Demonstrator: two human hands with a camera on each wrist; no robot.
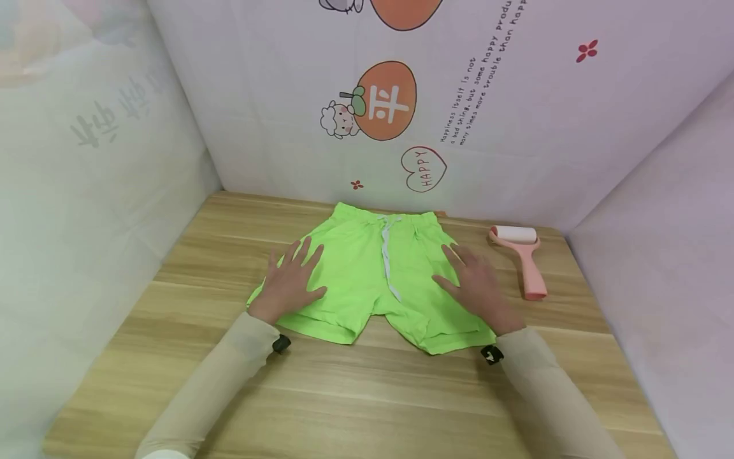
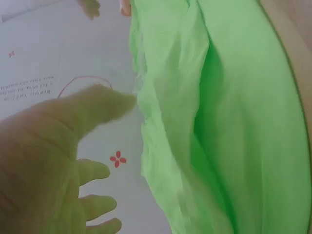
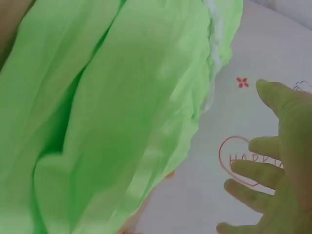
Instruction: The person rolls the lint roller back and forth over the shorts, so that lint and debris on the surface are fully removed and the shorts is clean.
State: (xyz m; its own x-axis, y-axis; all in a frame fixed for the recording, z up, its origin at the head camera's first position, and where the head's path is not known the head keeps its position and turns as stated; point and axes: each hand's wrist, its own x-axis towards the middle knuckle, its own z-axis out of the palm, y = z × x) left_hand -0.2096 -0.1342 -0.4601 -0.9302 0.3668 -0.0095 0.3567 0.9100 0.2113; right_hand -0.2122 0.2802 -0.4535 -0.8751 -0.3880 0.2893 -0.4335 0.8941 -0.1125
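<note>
Bright green shorts (image 1: 355,261) lie spread on the wooden table, waistband toward the back wall, with a white drawstring (image 1: 387,255) hanging down the middle. My left hand (image 1: 289,284), fingers spread, is over the left leg of the shorts. Over the right leg is my right hand (image 1: 474,280), its fingers also spread and straight. Neither hand grips the cloth. Loose folds of the shorts (image 2: 234,97) fill the right side of the left wrist view, beside the left thumb. In the right wrist view the shorts (image 3: 131,97) show wrinkles, with the right fingers apart from them.
A pink lint roller (image 1: 530,268) with a white roll lies at the table's right, beyond the right hand. White printed sheets form a back wall (image 1: 275,95) and two side walls around the wooden table (image 1: 367,401).
</note>
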